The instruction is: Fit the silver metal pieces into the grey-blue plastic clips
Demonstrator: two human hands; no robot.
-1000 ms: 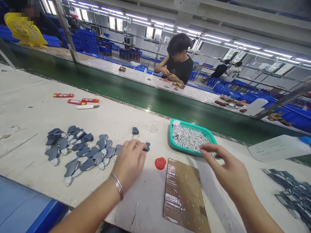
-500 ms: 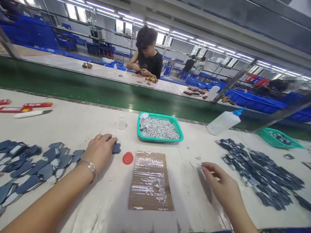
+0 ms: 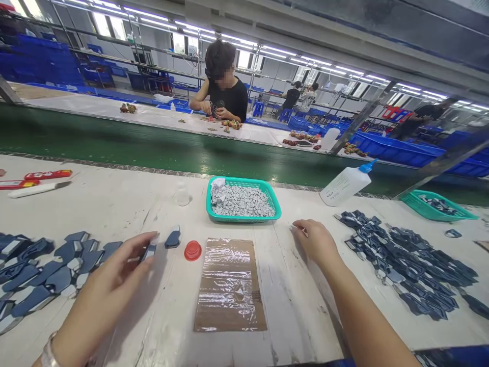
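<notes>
L hand [image 3: 109, 285] pinches a blue-grey pc [image 3: 150, 250] btwn thumb & fingers, just above the table [image 3: 168, 306]; R hand [image 3: 315, 242] has thumb & forefinger closed on a small white bit [image 3: 293, 228], other fingers curled. Held pc is at L hand's fingertips, well apart from R hand. Loose blue-grey pc [image 3: 173, 237] lies btwn the hands, near L fingertips, not touched. Just R of it: red cap [image 3: 193, 250], then cardboard sheet [image 3: 229, 285] w/ shiny clear film, flat in the middle btwn both arms. Beyond the sheet sits green basket [image 3: 244, 219] w/ lots of small white pcs, approx centre, R hand near its R end. Small clear container [image 3: 182, 194] stands L of basket. Blue-grey pile [image 3: 61, 265] is L of & partly behind L hand; bigger dark pile [image 3: 405, 265] is R of R hand, w/ white bottle [image 3: 346, 186], blue nozzle, tilted behind it. 2nd green basket [image 3: 439, 214] far R. Knife [image 3: 38, 189] & red pkts [image 3: 48, 175] far L. Across green belt [image 3: 153, 148], person in black tee [image 3: 225, 97] handles smth small.
</notes>
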